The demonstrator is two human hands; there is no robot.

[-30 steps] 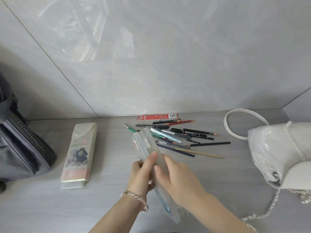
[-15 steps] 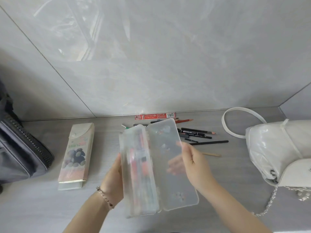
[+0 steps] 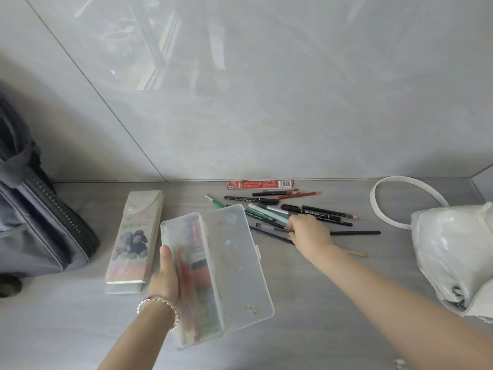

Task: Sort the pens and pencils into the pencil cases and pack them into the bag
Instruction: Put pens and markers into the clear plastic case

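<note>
A clear plastic pencil case [image 3: 234,268] lies open in front of me, its lid folded out to the right, with red and other pens inside the tray. My left hand [image 3: 164,276] holds the tray from below, thumb on its left wall. A loose pile of pens and pencils [image 3: 269,206] lies on the table behind the case. My right hand [image 3: 309,232] reaches into that pile, fingers curled on pens at its middle; which one it grips is hidden. A second, printed pencil case [image 3: 134,241] lies shut to the left.
A dark grey backpack [image 3: 40,231] stands at the far left. A white handbag [image 3: 453,252] with a loop strap and chain sits at the right. A red refill packet [image 3: 260,184] lies against the tiled wall.
The clear case was opened between both hands, then lowered. My right hand left the lid and reached right into the pen pile; my left hand keeps holding the tray.
</note>
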